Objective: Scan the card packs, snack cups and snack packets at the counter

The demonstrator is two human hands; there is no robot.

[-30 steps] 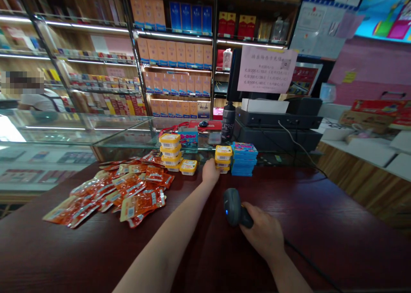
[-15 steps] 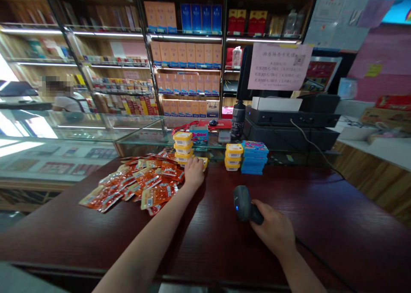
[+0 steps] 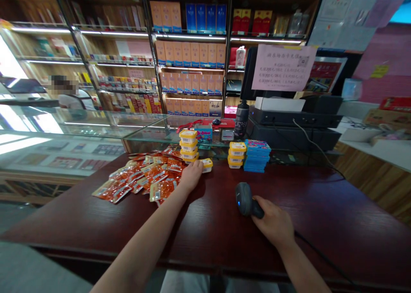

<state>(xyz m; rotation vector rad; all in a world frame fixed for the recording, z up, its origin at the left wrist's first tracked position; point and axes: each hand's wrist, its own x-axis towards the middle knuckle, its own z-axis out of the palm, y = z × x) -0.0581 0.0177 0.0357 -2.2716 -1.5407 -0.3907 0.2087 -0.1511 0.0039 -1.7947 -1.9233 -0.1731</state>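
Observation:
My left hand [image 3: 192,174] rests on the counter, its fingertips at the left end of a single yellow-and-white plastic tub [image 3: 207,166]. Its fingers look loosely stretched, not wrapped around the tub; the thumb is hidden. Just behind that hand rises a stack of similar tubs [image 3: 189,146]. Heaped to its left are shiny orange-red snack packets [image 3: 141,175]. My right hand [image 3: 276,223] is closed around the handle of a black barcode scanner [image 3: 244,199], whose blue light shows and whose cable trails to the lower right.
A shorter tub stack [image 3: 236,155] stands beside a stack of blue packs [image 3: 257,156]. Behind are a glass display counter [image 3: 144,132], a dark bottle [image 3: 241,121] and a monitor with a pink notice [image 3: 282,68]. A person [image 3: 75,97] is at the far left.
My left hand has drawn back slightly left and toward me, so more of the single tub shows. The view has shifted a little. My right hand still holds the barcode scanner in about the same place.

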